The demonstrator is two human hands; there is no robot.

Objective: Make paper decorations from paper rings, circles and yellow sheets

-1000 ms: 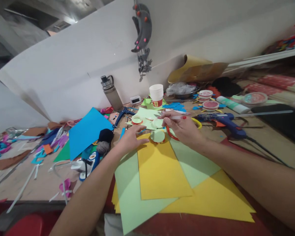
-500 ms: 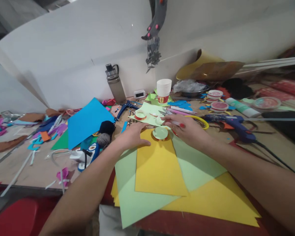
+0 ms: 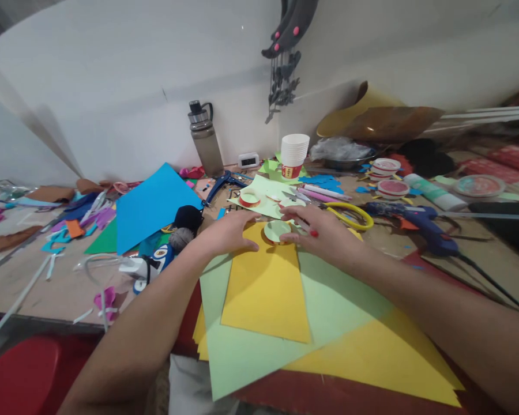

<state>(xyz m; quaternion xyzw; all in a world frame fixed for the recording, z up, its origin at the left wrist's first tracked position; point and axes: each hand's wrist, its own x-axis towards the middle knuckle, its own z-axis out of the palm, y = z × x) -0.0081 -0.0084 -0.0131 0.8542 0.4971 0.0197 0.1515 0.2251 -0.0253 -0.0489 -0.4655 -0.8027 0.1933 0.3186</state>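
A round light-green paper disc with a red-and-yellow rim, like a cut cup bottom, lies on a yellow paper sheet. My left hand is open at the sheet's far left edge, thumb apart from the fingers and nothing in it. On the other side, my right hand holds a red-ended pen among its fingers; its thumb reaches the disc's right edge. Beneath the yellow sheet lies light-green paper over more yellow sheets. Another cup ring rests behind on green paper.
Yellow-handled scissors and a blue glue gun lie to the right. Stacked paper cups and a bottle stand at the back. Blue paper and black yarn are on the left.
The yellow sheet has shifted left and turned slightly over the green paper. My right hand's thumb has come to the disc, with the pen still held. The camera view has moved a little.
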